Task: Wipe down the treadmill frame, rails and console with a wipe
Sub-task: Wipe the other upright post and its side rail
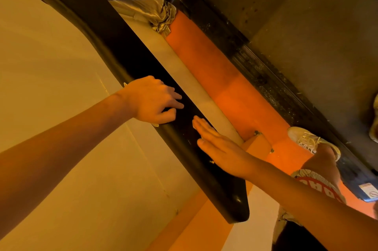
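Our left hand (153, 100) lies across the black handrail (131, 54) at the centre of the frame, fingers loosely bent, pressing down a wipe (155, 125). Only pale scraps of the wipe peek out at the wrist and below the thumb. Just to its lower right, apart from it, our right hand (222, 148) rests flat against the same handrail, fingers straight and together. The treadmill deck (306, 25) fills the upper right, a pale shoe (306, 138) on its edge, orange floor (204, 56) between.
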Demonstrator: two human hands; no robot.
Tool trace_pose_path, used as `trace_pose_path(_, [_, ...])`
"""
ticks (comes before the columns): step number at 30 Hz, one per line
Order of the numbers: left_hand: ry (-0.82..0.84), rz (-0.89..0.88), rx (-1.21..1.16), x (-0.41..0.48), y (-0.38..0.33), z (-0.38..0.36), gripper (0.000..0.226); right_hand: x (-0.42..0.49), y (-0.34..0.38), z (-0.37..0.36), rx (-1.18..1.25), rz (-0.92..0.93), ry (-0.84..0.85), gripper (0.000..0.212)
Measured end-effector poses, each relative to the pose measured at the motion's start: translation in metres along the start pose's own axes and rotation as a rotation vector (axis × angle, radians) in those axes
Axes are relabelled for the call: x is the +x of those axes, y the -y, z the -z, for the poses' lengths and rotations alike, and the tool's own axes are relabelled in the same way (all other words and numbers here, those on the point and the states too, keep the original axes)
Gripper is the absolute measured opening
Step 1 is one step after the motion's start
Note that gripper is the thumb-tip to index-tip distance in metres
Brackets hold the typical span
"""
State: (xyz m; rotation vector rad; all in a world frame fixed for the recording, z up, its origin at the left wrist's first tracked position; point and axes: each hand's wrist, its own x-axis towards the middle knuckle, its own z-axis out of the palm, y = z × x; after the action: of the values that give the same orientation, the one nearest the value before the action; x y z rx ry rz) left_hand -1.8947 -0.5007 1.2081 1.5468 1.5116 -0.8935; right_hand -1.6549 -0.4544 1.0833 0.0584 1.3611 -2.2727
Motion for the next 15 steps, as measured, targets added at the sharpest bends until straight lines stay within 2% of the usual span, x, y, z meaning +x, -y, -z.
trace_pose_path(6, [0.06, 0.059, 0.006, 0.0, -0.005, 0.003, 0.089, -0.007, -0.011, -0.004, 0.008, -0.014, -0.015, 0.05])
trace_pose_path(9, [0.065, 0.123, -0.017, 0.0, -0.023, -0.001, 0.083, -0.01, -0.019, -0.004, 0.006, -0.033, -0.048, 0.05])
trace_pose_path(11, [-0.008, 0.172, -0.02, -0.005, -0.041, -0.011, 0.073, -0.012, -0.024, -0.004, 0.023, -0.052, -0.072, 0.049])
trace_pose_path(15, [-0.224, 0.249, -0.069, -0.023, -0.059, -0.026, 0.07, -0.015, -0.032, -0.001, 0.04, -0.097, -0.146, 0.049])
